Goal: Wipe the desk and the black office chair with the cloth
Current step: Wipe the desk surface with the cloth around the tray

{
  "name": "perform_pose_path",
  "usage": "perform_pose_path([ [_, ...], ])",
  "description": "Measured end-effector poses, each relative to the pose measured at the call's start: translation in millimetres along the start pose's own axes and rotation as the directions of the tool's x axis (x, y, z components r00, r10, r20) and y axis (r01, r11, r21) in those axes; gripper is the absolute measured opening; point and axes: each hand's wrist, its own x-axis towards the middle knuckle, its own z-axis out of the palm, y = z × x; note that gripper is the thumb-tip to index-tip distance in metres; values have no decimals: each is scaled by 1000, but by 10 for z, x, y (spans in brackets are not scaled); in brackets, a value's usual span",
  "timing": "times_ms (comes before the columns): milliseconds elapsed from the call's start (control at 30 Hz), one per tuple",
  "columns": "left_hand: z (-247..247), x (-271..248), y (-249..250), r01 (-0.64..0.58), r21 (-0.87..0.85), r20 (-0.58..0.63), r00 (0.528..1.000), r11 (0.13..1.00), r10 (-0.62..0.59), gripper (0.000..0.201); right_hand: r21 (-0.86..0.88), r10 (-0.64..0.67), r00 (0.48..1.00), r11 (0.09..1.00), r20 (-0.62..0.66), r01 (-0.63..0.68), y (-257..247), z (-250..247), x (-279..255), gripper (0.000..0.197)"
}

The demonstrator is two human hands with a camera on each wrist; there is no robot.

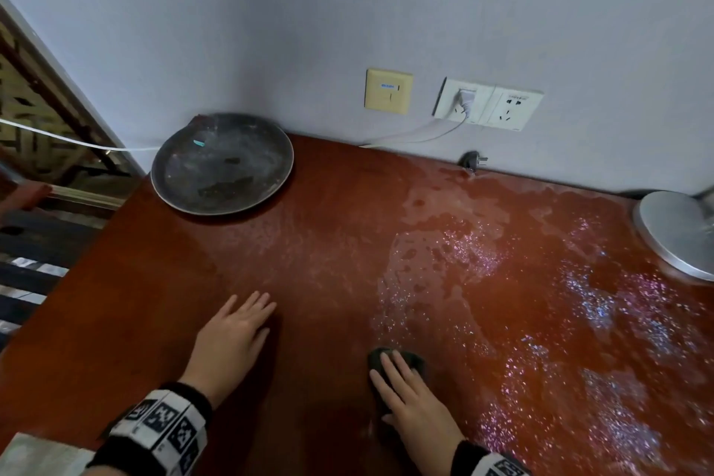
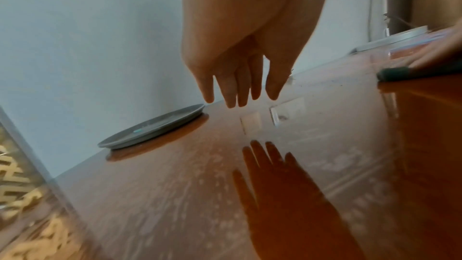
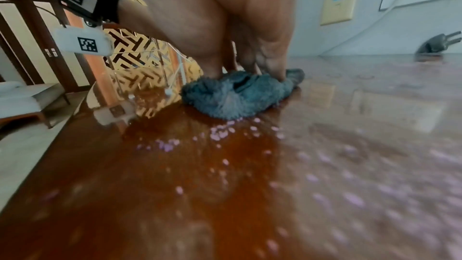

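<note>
The red-brown desk (image 1: 328, 243) is wet and streaked over its right half. A dark blue-grey cloth (image 1: 415, 359) lies bunched near the front edge, and my right hand (image 1: 394, 371) presses it down with straight fingers. In the right wrist view the fingertips (image 3: 275, 70) dig into the fluffy cloth (image 3: 232, 98). My left hand (image 1: 247, 317) is spread flat to the left of it, holding nothing. In the left wrist view the left hand (image 2: 240, 86) hovers just above the glossy top with its fingers straight. The black office chair is out of sight.
A dusty grey plate (image 1: 222, 162) sits at the desk's back left corner. A round metal lamp base (image 1: 676, 232) stands at the right edge. A black plug (image 1: 473, 160) lies against the wall, below sockets (image 1: 487, 104) with a white cable. The desk's left edge drops off beside the plate.
</note>
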Motion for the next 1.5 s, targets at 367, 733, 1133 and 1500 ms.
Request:
perform_pose_path([
  [367,-67,178,323,-22,-31,102,994,999,25,53,-87,-258,966,962,4,258,557,-727,755,61],
  [733,1,705,496,-108,-17,343,933,994,107,91,172,-413,910,899,29,402,794,-795,975,57],
  [1133,-11,1033,562,-55,-24,460,886,998,60,115,213,-365,916,920,165,328,1101,-1047,1379,55],
  [1500,-16,1161,599,-20,-20,467,884,1000,26,124,200,-430,875,899,222,390,1195,-1094,1521,58],
])
